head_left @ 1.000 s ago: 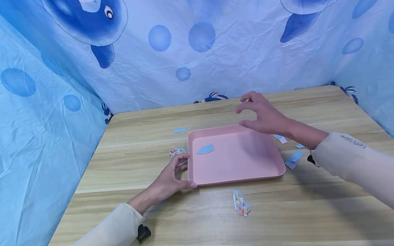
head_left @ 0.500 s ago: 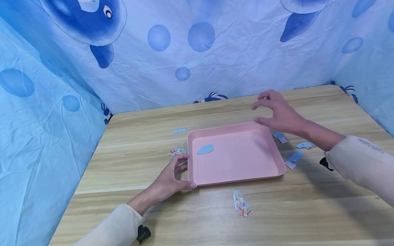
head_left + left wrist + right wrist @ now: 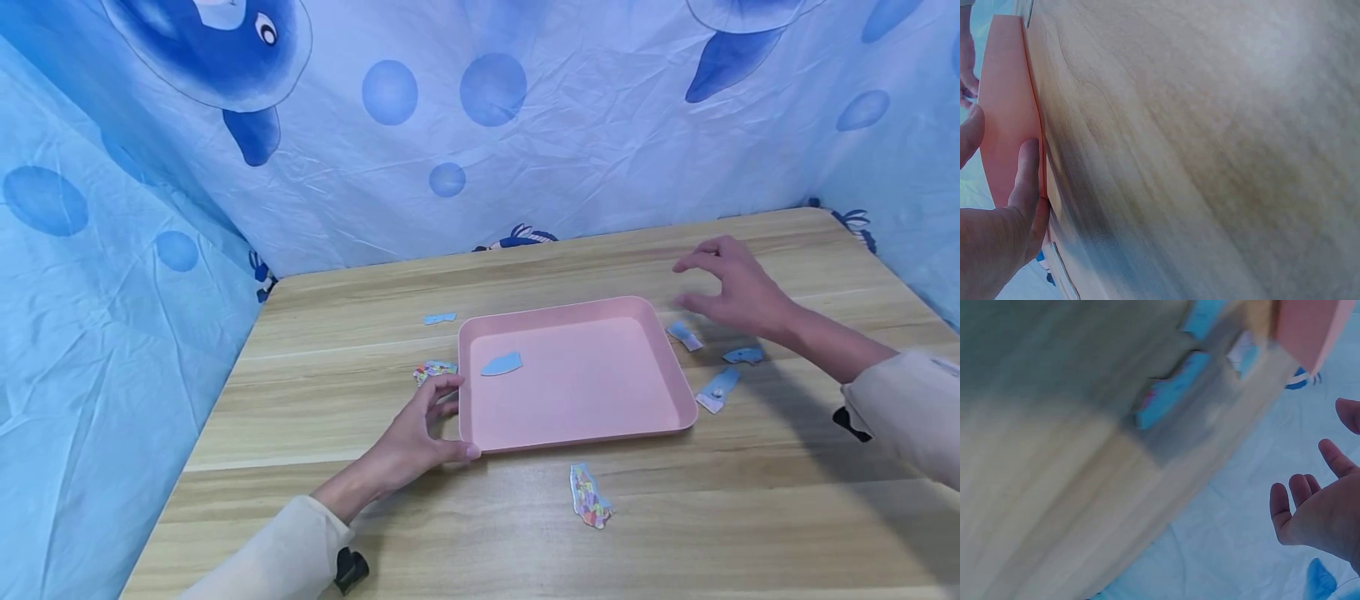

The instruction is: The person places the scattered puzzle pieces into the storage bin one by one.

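Pink tray (image 3: 577,375): sat flat on the worktop (image 3: 765,508), with a blue piece (image 3: 502,364) lying inside toward its left wall.
Left hand (image 3: 408,442): held the tray, its grip clamped on the left side, thumb at the near left corner.
Right hand (image 3: 738,287): hung above the worktop past the tray's far right corner; its grip stood apart, fingers bent and holding nothing.
Right pieces (image 3: 718,390): three lay near the tray's right side.
Left pieces (image 3: 433,369): a colourful one lay just beside the left wall, a blue one farther back.
Near piece (image 3: 590,497): lay before the tray.
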`<state>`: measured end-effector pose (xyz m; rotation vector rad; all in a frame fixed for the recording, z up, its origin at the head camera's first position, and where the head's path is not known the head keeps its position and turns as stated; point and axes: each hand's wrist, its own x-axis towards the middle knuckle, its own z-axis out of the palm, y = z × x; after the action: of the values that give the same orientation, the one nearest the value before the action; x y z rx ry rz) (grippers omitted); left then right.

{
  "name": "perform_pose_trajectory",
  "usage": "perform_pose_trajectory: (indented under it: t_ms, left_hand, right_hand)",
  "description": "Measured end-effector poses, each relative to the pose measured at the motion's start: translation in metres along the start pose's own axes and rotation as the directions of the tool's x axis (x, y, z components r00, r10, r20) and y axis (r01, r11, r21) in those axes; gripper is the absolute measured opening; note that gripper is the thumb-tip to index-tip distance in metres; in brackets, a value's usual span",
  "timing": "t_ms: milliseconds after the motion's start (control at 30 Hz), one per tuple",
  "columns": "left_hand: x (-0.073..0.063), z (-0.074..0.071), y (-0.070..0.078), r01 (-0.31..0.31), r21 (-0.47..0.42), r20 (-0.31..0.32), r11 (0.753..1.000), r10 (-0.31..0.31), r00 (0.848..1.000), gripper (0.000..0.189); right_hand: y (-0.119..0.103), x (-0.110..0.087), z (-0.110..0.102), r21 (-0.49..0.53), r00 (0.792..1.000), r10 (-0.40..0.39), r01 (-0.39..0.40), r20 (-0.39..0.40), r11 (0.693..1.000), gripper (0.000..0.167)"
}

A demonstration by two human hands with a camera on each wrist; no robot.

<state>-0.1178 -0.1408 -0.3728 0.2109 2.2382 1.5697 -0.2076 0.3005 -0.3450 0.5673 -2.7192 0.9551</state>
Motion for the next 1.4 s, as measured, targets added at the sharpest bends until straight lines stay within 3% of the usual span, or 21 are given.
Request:
perform_pose_trajectory:
  t_ms: [667, 1167, 1400]
  left_hand:
    - [0.000, 0.000, 0.000, 0.000, -0.006, -0.005, 1.000, 0.000, 1.000, 0.091]
    - [-0.001, 0.000, 0.001, 0.001, 0.005, -0.009, 1.000, -0.001, 1.000, 0.091]
    - [-0.001, 0.000, 0.001, 0.001, 0.002, -0.011, 1.000, -0.001, 1.000, 0.091]
  right_hand:
    - [0.021, -0.022, 0.003, -0.103, 0.981, 0.147, -0.135, 0.127, 0.986, 0.047]
    - [0.023, -0.024, 0.008, -0.188, 0.973, 0.145, -0.111, 0.178, 0.976, 0.057]
    - [0.025, -0.028, 0.012, -0.225, 0.968, 0.146, -0.098, 0.205, 0.969, 0.054]
